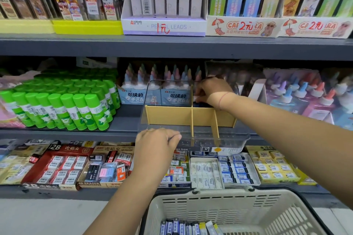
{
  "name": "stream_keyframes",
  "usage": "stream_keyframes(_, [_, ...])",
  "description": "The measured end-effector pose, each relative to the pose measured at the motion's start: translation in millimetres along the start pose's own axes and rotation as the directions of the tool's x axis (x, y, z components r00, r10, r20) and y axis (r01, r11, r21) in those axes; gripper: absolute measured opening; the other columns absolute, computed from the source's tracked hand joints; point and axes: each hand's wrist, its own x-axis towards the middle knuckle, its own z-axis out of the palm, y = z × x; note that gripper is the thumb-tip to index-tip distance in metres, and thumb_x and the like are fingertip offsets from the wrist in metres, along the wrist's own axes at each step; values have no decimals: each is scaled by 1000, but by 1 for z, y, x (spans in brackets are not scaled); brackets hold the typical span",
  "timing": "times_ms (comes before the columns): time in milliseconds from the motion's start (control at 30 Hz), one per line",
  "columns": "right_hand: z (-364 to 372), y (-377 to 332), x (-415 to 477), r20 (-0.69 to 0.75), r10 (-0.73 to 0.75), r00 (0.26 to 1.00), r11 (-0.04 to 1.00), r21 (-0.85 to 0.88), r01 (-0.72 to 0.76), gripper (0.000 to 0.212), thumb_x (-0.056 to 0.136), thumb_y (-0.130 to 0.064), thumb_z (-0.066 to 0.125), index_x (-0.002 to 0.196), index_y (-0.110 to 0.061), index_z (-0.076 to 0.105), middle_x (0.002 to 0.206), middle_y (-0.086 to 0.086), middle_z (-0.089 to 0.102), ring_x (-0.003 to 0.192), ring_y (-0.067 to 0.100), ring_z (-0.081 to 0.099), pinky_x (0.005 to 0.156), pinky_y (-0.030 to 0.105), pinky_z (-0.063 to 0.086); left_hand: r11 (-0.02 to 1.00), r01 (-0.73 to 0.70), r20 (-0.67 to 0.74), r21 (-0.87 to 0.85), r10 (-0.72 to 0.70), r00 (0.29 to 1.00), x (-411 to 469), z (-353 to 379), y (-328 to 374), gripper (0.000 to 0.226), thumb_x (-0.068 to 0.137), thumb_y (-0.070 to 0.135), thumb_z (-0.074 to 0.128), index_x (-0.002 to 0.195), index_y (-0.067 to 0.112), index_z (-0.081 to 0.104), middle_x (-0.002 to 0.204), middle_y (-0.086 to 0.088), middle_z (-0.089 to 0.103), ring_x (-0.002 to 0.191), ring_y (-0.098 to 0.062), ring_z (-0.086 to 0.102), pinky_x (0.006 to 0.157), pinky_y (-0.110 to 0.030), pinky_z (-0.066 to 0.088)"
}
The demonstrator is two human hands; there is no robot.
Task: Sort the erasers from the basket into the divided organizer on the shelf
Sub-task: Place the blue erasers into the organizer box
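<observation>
A clear plastic organizer (pixel 231 139) with tan cardboard dividers (pixel 192 118) stands on the middle shelf, jutting over its front edge. My left hand (pixel 156 140) grips the organizer's front left rim. My right hand (pixel 212 90) reaches into the back right compartment and pinches a small white eraser (pixel 195 98) above dark blue erasers (pixel 200 104) lying there. Below, a cream plastic basket (pixel 225 210) holds several blue-sleeved erasers (pixel 177 227) and a few white and yellow ones.
Green glue sticks (pixel 63 105) fill the shelf left of the organizer, liquid glue bottles (pixel 158 84) stand behind it and pastel ones (pixel 305 91) to the right. Boxed erasers (pixel 206 171) line the shelf below. Pencil lead boxes (pixel 164 26) sit above.
</observation>
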Motion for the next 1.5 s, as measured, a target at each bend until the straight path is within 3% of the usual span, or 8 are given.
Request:
stream_keyframes(400, [2, 9, 1, -20, -32, 999, 995, 89, 33, 21, 88, -37, 63, 99, -20, 67, 107, 5, 65, 97, 25, 60, 86, 32, 48, 989, -147, -122, -4, 145, 982, -8, 8, -8, 32, 95, 39, 51, 123, 29, 63, 123, 14, 61, 119, -8, 44, 103, -27, 26])
stream_keyframes(633, [-5, -24, -139, -625, 160, 764, 744, 585, 323, 21, 92, -22, 57, 75, -10, 63, 72, -2, 56, 68, 9, 50, 64, 18, 37, 950, -309, -96, -50, 303, 948, -50, 27, -26, 41, 92, 46, 39, 107, 21, 68, 101, 10, 63, 98, -9, 50, 83, -27, 39])
stream_keyframes(733, [67, -43, -231, -377, 76, 923, 659, 714, 237, 30, 92, -29, 51, 66, -15, 54, 62, -6, 48, 59, 6, 44, 57, 19, 35, 981, -194, 36, -19, 195, 980, -73, 46, -49, 33, 96, 40, 49, 120, 23, 62, 116, 7, 58, 112, -13, 49, 93, -32, 38])
stream_keyframes(800, [140, -40, -273, 71, 95, 993, 664, 739, -117, 33, 91, -40, 53, 64, -22, 49, 59, -7, 47, 57, 5, 44, 56, 24, 37, 997, -60, 119, 51, 53, 991, -87, 62, -66, 43, 95, 40, 50, 135, 24, 51, 132, 3, 50, 124, -18, 42, 104, -37, 32])
stream_keyframes(933, [249, -23, -331, 835, 141, 532, 634, 336, -696, 31, 85, -55, 60, 82, -25, 56, 85, -6, 56, 77, 11, 53, 68, 23, 42, 975, 167, 260, 149, -201, 944, -122, 92, -100, 67, 96, 47, 43, 153, 25, 15, 152, -6, 30, 137, -27, 31, 107, -42, 30])
stream_keyframes(1033, [281, -39, -344, 902, 278, 329, 367, 217, -905, 76, 80, -52, 68, 133, -1, 48, 133, 14, 54, 117, 26, 55, 91, 27, 44, 970, 242, 323, 34, -240, 915, -147, 105, -110, 72, 96, 49, 40, 152, 35, -3, 151, -6, 31, 122, -28, 51, 93, -39, 42])
stream_keyframes(1167, [311, -84, -333, 844, 494, 211, 322, 48, -946, 123, 62, -75, 67, 147, -1, 18, 149, 18, 30, 134, 35, 37, 102, 41, 44, 968, 247, 257, -30, -232, 938, -153, 110, -110, 71, 96, 48, 40, 152, 37, -2, 151, -4, 33, 117, -27, 55, 87, -35, 44])
stream_keyframes(1500, [327, -118, -329, 681, 703, 205, 274, 6, -962, 103, 57, -66, 78, 130, -9, 32, 136, 15, 38, 125, 33, 41, 106, 46, 34, 971, 228, 218, -70, -209, 953, -153, 114, -117, 68, 98, 43, 42, 153, 34, 3, 147, -2, 40, 118, -28, 54, 88, -34, 44])
